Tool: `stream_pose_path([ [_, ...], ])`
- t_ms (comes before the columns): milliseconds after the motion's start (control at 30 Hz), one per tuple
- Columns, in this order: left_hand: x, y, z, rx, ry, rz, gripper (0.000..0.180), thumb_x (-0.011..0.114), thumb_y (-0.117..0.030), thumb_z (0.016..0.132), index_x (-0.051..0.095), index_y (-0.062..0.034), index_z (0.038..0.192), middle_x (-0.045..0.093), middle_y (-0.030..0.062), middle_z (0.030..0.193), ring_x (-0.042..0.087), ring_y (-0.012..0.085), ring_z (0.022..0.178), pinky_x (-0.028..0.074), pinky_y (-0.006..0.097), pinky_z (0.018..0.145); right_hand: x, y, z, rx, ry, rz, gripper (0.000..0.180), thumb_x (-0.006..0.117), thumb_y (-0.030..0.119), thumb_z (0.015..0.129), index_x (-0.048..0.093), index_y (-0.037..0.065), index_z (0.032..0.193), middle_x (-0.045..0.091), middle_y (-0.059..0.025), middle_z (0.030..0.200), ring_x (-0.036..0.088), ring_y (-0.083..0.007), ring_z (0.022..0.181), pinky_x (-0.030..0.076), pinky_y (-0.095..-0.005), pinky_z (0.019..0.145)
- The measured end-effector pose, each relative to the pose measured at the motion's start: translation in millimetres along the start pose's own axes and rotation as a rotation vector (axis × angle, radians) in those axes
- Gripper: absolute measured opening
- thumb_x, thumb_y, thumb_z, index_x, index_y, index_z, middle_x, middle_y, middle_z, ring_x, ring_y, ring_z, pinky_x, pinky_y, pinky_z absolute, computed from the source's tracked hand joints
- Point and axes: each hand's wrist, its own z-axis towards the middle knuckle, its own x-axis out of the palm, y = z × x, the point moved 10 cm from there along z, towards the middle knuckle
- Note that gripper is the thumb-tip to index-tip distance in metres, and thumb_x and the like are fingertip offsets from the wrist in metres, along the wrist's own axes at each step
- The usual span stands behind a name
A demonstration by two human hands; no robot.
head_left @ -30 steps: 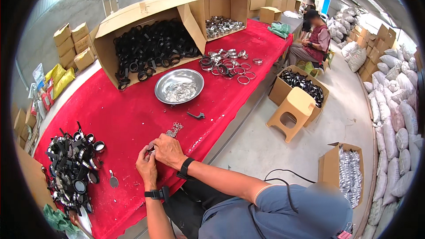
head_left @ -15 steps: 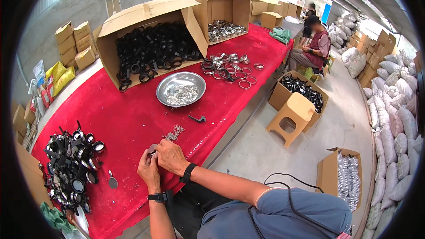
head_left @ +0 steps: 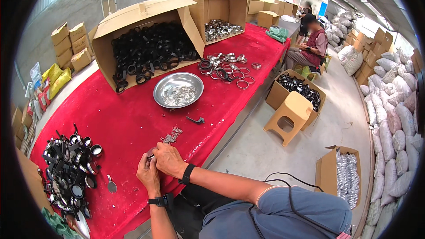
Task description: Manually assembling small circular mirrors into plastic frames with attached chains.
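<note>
Over the near edge of the red-covered table, both hands come together on a small round dark piece (head_left: 151, 153), mostly hidden by fingers. My left hand (head_left: 148, 173) is closed around its lower side. Curled over it from the right is my right hand (head_left: 171, 160), its fingertips pressed at the top; whether they hold a smaller part cannot be seen. Just beyond lies a little heap of small metal clips (head_left: 172, 134). Farther off are a black hooked handle (head_left: 195, 120) and a steel bowl (head_left: 158, 99) with many thin metal pieces.
At left sits a pile of black-and-silver round parts (head_left: 71, 172), beside one flat disc with a stem (head_left: 112, 186). Metal rings (head_left: 242, 84) lie near a carton (head_left: 141, 9) of black parts. A yellow stool (head_left: 292, 110) stands right; a person (head_left: 314, 44) sits beyond.
The view has shifted slightly, so the table things sit a little farther left. Both hands stay together on the round piece, with the right fingers now covering more of it.
</note>
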Motion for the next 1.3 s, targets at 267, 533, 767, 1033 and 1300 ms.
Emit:
stream_pose_path([
  [267, 2.3, 6.4, 0.6, -0.038, 0.018, -0.087, 0.041, 0.078, 0.003, 0.101, 0.069, 0.0139, 0.139, 0.08, 0.0177, 0.125, 0.077, 0.0191, 0.107, 0.063, 0.032, 0.095, 6.6, -3.2, 2.2, 0.001, 0.048, -0.05, 0.01, 0.071, 0.005, 0.088, 0.071, 0.0, 0.096, 0.067, -0.019, 0.1, 0.07, -0.0403, 0.1, 0.06, -0.0509, 0.086],
  [533, -0.1, 8.5, 1.3, -0.039, 0.027, 0.006, 0.04, 0.079, 0.002, 0.102, 0.07, 0.0125, 0.139, 0.08, 0.0172, 0.125, 0.078, 0.0201, 0.107, 0.063, 0.032, 0.095, 7.6, 1.6, -4.2, -0.019, 0.04, -0.045, 0.006, 0.07, 0.005, 0.091, 0.07, -0.001, 0.093, 0.061, -0.0202, 0.101, 0.067, -0.0398, 0.101, 0.058, -0.0514, 0.084],
  [767, 3.0, -8.3, 0.4, 0.084, 0.041, 0.198, 0.034, 0.077, -0.004, 0.103, 0.076, 0.004, 0.136, 0.079, 0.0198, 0.134, 0.078, 0.0246, 0.115, 0.063, 0.036, 0.097, 11.5, 0.8, -3.2, -0.074, 0.039, -0.039, 0.007, 0.069, 0.006, 0.091, 0.068, -0.001, 0.091, 0.06, -0.0203, 0.103, 0.066, -0.0394, 0.101, 0.057, -0.0504, 0.084],
  [1033, -2.7, -3.1, 1.4, 0.089, 0.044, 0.219, 0.032, 0.076, -0.004, 0.103, 0.076, 0.0045, 0.134, 0.077, 0.0217, 0.139, 0.079, 0.0243, 0.111, 0.063, 0.035, 0.095, 11.4, 5.2, -3.8, -0.124, 0.104, -0.028, 0.01, 0.069, 0.008, 0.091, 0.069, -0.002, 0.091, 0.061, -0.0217, 0.106, 0.066, -0.0391, 0.103, 0.057, -0.0497, 0.086],
  [1300, 2.9, -23.0, -0.6, 0.077, 0.059, 0.217, 0.03, 0.076, -0.006, 0.103, 0.076, 0.0074, 0.13, 0.08, 0.0207, 0.133, 0.08, 0.0219, 0.109, 0.063, 0.034, 0.096, 14.6, 3.0, -4.3, -0.088, 0.145, -0.069, 0.013, 0.068, 0.009, 0.091, 0.072, 0.0, 0.1, 0.066, -0.0221, 0.109, 0.068, -0.0406, 0.106, 0.059, -0.0509, 0.089],
])
